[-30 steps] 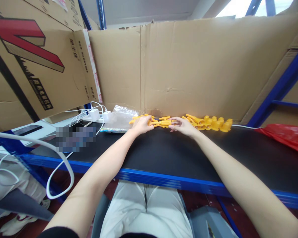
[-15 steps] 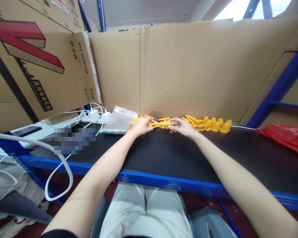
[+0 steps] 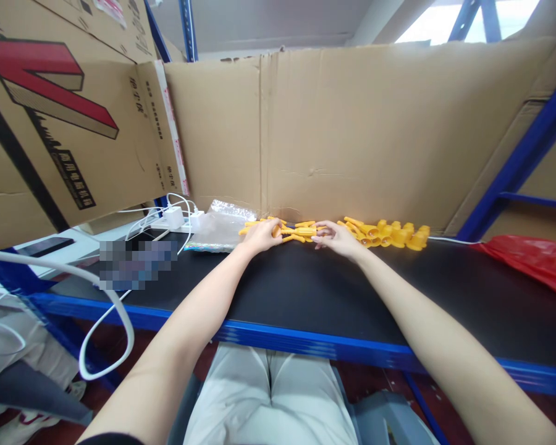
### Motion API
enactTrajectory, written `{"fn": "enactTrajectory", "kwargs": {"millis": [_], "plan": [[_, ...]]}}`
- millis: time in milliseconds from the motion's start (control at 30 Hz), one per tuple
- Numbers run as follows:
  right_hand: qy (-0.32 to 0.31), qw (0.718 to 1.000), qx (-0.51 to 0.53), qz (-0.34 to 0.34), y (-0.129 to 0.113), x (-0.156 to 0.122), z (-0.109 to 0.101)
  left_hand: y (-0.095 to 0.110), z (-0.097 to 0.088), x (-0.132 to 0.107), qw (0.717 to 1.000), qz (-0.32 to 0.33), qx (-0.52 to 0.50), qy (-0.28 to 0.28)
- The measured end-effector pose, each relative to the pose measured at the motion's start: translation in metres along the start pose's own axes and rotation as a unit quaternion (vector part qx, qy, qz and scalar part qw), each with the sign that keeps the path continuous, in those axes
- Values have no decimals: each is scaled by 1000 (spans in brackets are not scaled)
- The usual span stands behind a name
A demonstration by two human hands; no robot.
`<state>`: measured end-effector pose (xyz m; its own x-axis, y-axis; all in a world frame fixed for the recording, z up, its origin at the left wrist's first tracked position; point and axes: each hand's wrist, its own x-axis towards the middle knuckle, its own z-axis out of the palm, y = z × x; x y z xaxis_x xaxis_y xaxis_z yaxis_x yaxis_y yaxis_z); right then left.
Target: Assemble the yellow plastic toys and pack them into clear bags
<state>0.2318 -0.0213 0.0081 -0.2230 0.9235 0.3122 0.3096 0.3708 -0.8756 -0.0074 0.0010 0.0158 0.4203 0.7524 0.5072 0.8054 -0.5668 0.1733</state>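
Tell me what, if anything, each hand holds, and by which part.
It cannot be told for certain: the left hand is over yellow plastic pieces and the right hand is at the right end of one, but any grip is hidden.

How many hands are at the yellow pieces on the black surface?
2: the left hand at the yellow pieces, beside the clear plastic bag, and the right hand farther right, nearer the red bag. No other hand shows.

The single head view looks from close by, above the near side of the black tabletop (image 3: 315,290), facing forward and down across it.
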Motion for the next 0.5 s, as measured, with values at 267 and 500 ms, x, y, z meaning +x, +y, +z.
{"fn": "enactTrajectory", "kwargs": {"millis": [267, 500], "plan": [[7, 1000, -4, -9, -3, 0, 1, -4, 3, 3, 1000, 15, 1, 13], [105, 993, -11, -61, -3, 1, -12, -11, -1, -4, 998, 1, -48, 38]]}}
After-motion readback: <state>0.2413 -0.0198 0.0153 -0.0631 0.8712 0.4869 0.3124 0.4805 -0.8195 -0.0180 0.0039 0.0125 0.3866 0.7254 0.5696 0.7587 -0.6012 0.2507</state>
